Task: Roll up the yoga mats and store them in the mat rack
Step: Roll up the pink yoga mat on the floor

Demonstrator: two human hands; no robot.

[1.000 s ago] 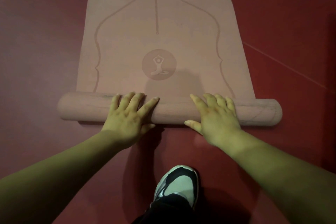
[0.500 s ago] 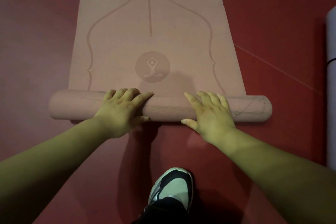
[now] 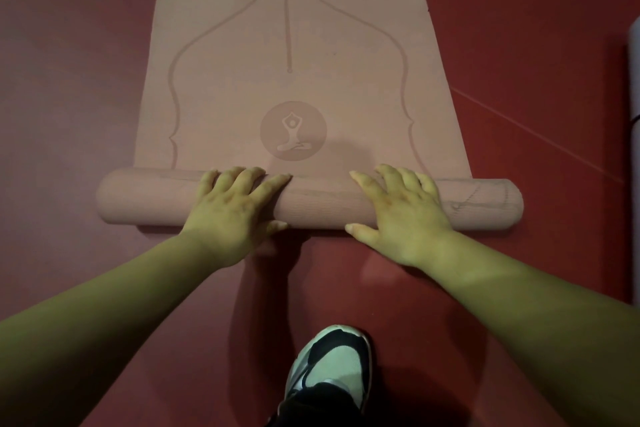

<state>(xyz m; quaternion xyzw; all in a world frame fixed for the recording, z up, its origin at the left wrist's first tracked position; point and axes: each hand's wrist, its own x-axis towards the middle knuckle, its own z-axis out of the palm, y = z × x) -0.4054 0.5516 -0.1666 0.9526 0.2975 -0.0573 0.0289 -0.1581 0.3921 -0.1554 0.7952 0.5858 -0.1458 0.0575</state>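
Change since earlier: your hands sit on the roll as before; the circle emblem looks a little nearer the roll, and the grey mat at the right edge of the view shows as it did half a second ago.
Head view, mat: your pink yoga mat (image 3: 298, 45) lies flat on the red floor (image 3: 519, 28), its near end wound into a roll (image 3: 318, 203) lying crosswise in front of you.
Head view, emblem: circle emblem (image 3: 293, 131) with a seated figure sits just beyond the roll, between your hands.
Left hand: your left hand (image 3: 230, 210) lies palm down on the roll left of centre, fingers spread over its top, thumb at the near side; the grip is apart, pressing rather than clamped.
Right hand: your right hand (image 3: 403, 215) rests the same way right of centre, fingers splayed, grip apart.
Shoe: your black and white shoe (image 3: 329, 367) stands on the floor near the bottom edge of the view.
Other mat: grey mat (image 3: 634, 80), well apart from the pink one.
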